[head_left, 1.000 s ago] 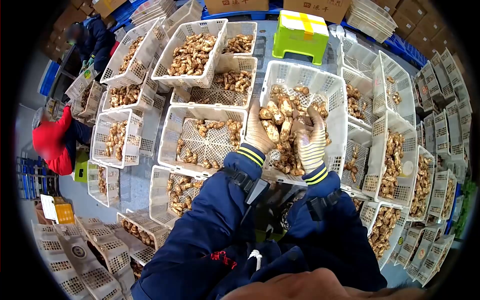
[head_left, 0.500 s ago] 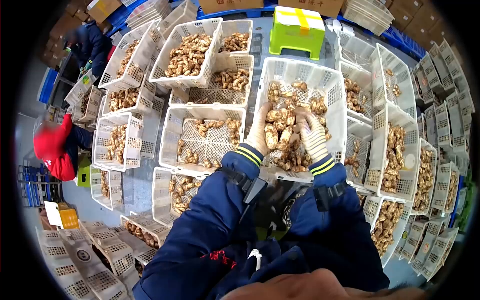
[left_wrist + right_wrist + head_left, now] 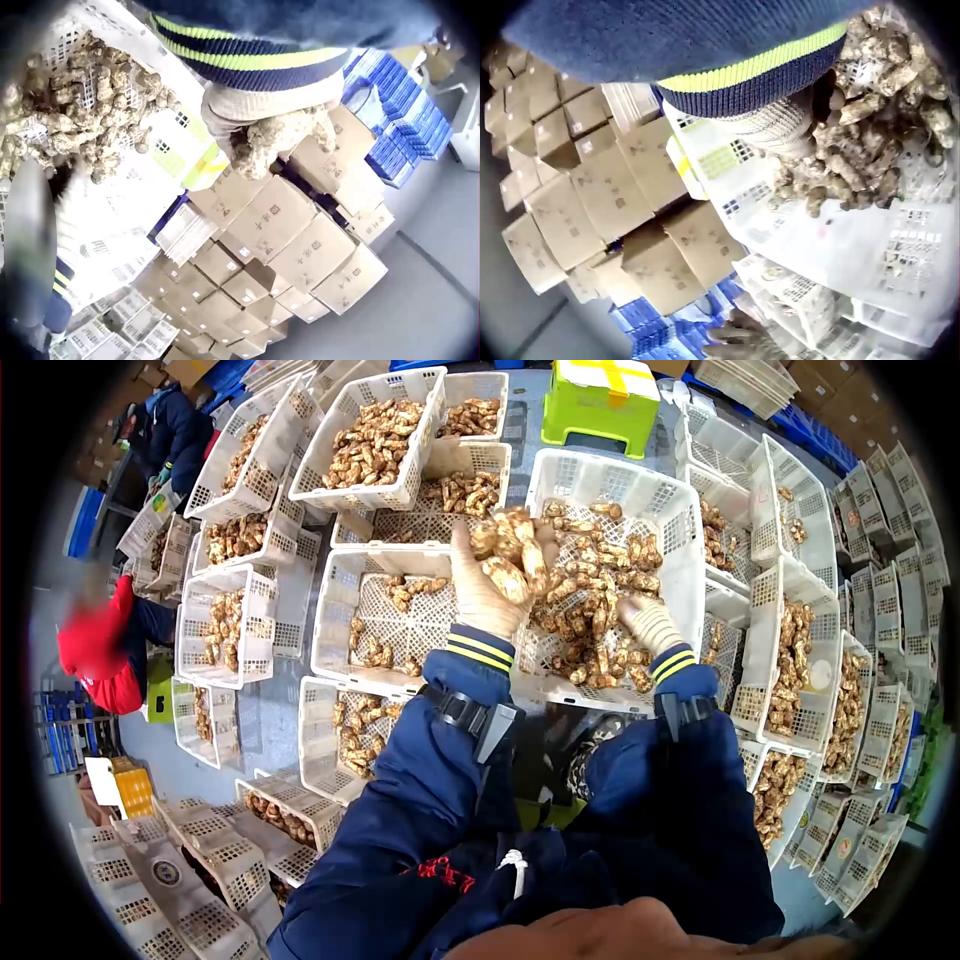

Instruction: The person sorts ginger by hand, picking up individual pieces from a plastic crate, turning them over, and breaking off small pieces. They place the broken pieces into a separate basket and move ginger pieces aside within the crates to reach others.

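Observation:
In the head view my gloved left hand (image 3: 487, 585) grips a bunch of brown-and-cream mushrooms (image 3: 515, 550) above the gap between two white crates. The left wrist view shows the same mushrooms (image 3: 279, 141) under the striped cuff. My gloved right hand (image 3: 650, 624) is at the right part of the large white crate (image 3: 683, 540), its fingertips at the loose mushrooms (image 3: 600, 600). In the right wrist view the right hand (image 3: 769, 129) is partly hidden by its cuff, with mushrooms (image 3: 847, 169) beside it; whether it holds any is unclear.
Left of the large crate stands a white crate (image 3: 322, 610) with some mushrooms. More filled crates (image 3: 440, 410) surround it. A green stool (image 3: 600, 405) is beyond, with cartons (image 3: 270, 217) further off. A person in red (image 3: 105, 650) is at far left.
My left hand has lifted mushrooms out of the large crate and moved left. The right hand has moved slightly right and down, apart from the left. The view has shifted a little.

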A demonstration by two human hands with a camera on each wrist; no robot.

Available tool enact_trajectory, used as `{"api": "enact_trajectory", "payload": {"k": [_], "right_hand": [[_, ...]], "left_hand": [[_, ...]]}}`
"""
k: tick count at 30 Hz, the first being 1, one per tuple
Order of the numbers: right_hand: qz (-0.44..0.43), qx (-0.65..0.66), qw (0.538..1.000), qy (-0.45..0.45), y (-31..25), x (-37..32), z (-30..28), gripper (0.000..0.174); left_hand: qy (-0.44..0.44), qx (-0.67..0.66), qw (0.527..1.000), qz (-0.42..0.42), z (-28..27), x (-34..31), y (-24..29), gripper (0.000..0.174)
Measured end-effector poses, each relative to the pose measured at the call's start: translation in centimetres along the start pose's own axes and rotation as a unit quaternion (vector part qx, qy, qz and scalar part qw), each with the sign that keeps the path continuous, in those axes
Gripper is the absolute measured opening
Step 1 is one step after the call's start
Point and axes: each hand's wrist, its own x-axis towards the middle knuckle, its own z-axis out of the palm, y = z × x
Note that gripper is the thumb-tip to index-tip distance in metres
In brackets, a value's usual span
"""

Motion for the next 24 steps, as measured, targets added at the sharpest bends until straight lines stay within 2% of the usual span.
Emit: {"api": "enact_trajectory", "payload": {"k": [2,4,5,6,8,10,12,14,16,17,20,21,22,24], "right_hand": [[-0.058,-0.204,0.964,-0.163,3.2,4.4,5.8,0.055],[0.088,-0.184,0.966,-0.158,-0.3,2.7,6.4,0.059],[0.098,-0.173,0.971,-0.131,-1.3,2.3,6.7,0.061],[0.091,-0.168,0.974,-0.119,-1.6,2.6,7.4,0.06],[0.115,-0.187,0.973,-0.064,-1.5,4.3,9.6,0.051],[0.115,-0.169,0.978,-0.032,-1.7,3.9,9.4,0.047],[0.11,-0.171,0.979,-0.027,-1.3,3.7,9.2,0.047],[0.16,-0.133,0.978,-0.029,-1.5,4.8,8.8,0.051],[0.073,-0.08,0.994,-0.007,-1.4,4.6,8.2,0.052],[0.104,-0.02,0.993,-0.059,-1.9,4.8,7.8,0.052],[0.073,-0.153,0.985,-0.032,-1.7,5.7,9.8,0.058],[0.083,-0.135,0.985,-0.066,-2.6,5.0,8.6,0.06],[0.073,-0.142,0.985,-0.06,-3.3,5.3,7.7,0.057],[0.101,-0.039,0.993,-0.052,-4.8,4.1,4.2,0.056]], "left_hand": [[0.097,0.014,0.993,0.068,0.6,-0.1,0.3,0.082],[0.09,0.034,0.994,0.055,-0.7,0.2,1.2,0.083],[0.066,0.038,0.995,0.066,-0.9,0.2,1.1,0.082],[0.089,0.002,0.993,0.075,0.2,-0.2,0.9,0.083],[0.053,0.011,0.996,0.073,-0.2,0.1,1.1,0.084],[0.02,-0.005,0.998,0.055,-0.1,-0.1,1.2,0.085],[0.017,-0.02,0.998,0.053,0.4,-0.5,1.0,0.086],[-0.012,-0.019,0.999,0.037,-0.1,-0.5,1.1,0.087],[-0.024,-0.034,0.999,0.024,-1.1,-0.1,0.9,0.087],[-0.019,-0.044,0.999,0.018,-1.7,0.2,0.9,0.087],[-0.004,-0.062,0.998,0.005,-1.3,0.1,0.8,0.087],[0.001,-0.058,0.998,0.007,-1.4,0.3,0.7,0.087],[0.007,-0.055,0.998,0.01,-1.5,0.3,0.6,0.086],[0.016,-0.041,0.999,0.014,-1.6,0.5,0.6,0.085]]}}
